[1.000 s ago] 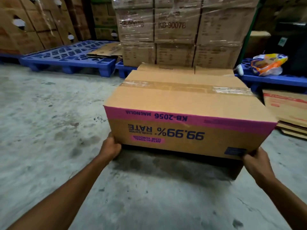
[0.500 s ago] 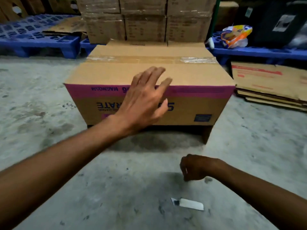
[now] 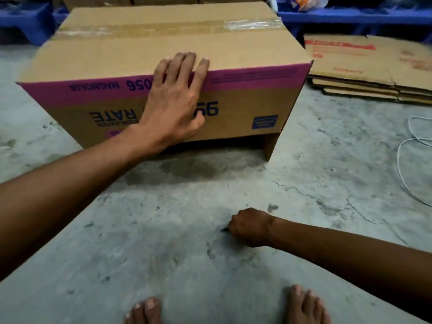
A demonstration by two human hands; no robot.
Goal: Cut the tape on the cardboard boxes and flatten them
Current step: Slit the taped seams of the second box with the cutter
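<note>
A sealed cardboard box (image 3: 233,47) with a pink band and upside-down blue print stands on the concrete floor in front of me. A strip of clear tape (image 3: 163,26) runs along its top seam. My left hand (image 3: 174,101) lies over the box's front top edge, fingers flat on the top and thumb against the front face. My right hand (image 3: 250,226) is a fist just above the floor, nearer to me. It grips a cutter, and only its small dark tip (image 3: 223,229) sticks out on the left.
Flattened cardboard sheets (image 3: 374,66) are stacked to the right of the box. A white cord (image 3: 402,160) loops on the floor at far right. Blue pallets (image 3: 350,15) line the back. My bare feet (image 3: 304,305) are at the bottom edge.
My left hand came down onto the box's front edge. My right hand dropped to where a white cutter lay on the floor and closed on it. The view moved closer and tilted down.
</note>
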